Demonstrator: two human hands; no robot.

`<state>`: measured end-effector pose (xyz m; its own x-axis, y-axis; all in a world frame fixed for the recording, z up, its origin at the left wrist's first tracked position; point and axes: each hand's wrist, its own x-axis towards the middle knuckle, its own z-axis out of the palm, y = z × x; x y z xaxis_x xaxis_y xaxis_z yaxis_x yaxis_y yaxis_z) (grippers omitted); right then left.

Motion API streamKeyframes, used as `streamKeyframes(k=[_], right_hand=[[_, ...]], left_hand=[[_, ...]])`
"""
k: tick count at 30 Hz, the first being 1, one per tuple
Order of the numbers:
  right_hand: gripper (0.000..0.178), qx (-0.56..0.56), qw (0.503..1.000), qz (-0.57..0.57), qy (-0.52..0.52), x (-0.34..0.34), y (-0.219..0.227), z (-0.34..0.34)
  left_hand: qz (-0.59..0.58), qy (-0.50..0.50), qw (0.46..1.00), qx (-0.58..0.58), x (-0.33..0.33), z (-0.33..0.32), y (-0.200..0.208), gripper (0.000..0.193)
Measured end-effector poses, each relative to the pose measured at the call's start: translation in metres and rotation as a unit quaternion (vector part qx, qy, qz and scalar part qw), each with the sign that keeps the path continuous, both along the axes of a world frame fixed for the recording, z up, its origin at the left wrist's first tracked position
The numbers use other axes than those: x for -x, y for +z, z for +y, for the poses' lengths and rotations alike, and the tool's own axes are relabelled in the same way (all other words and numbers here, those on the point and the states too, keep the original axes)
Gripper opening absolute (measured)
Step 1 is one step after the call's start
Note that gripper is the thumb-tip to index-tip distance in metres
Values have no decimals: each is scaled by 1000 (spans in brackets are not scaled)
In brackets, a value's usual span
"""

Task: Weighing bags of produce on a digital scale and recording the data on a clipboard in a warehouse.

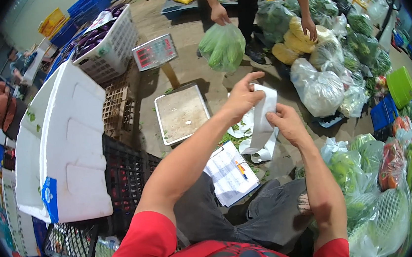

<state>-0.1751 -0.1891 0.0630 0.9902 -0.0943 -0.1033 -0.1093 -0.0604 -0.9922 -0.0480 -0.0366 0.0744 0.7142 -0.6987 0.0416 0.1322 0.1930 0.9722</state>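
Note:
A long white paper strip (263, 119), like a roll of labels, runs between my two hands in front of me. My left hand (242, 96) pinches its upper end, with the index finger pointing out to the right. Lower down, my right hand (289, 124) grips the strip's right edge between thumb and fingers. The strip's loose end curls below the hands (263, 153). Just under it, papers on a clipboard (228, 176) rest by my legs with an orange and blue pen (241, 169) on top.
Ahead left stands a floor scale (183, 115) with a lit display (155, 53). Another person's hand (220, 15) holds a bag of green vegetables (223, 48). Bagged produce (322, 87) piles up at right. Foam boxes (77, 155) and an eggplant crate (112, 53) stand left.

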Motion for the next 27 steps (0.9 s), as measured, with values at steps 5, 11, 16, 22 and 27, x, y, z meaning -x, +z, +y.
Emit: streamKeyframes(k=[5,11,16,22,27], right_hand=[[27,9,998,36,40,6,-5,3],[24,16,1000,-3,-20,-2,-11,1],[23,-61,992,-54,-98,-6,0,-7],[20,-71,981,-61,-172,-5,0,-12],[35,-207,969,-16,-132,0,2,-5]], left_hand=[[69,68,993,74,1,-7,6,58],[139,97,977,129,3,-3,6,61],[112,5,991,-66,11,0,-9,64],[-20,-142,970,-198,25,0,-16,44],[-1,-38,997,-73,12,-2,-12,25]])
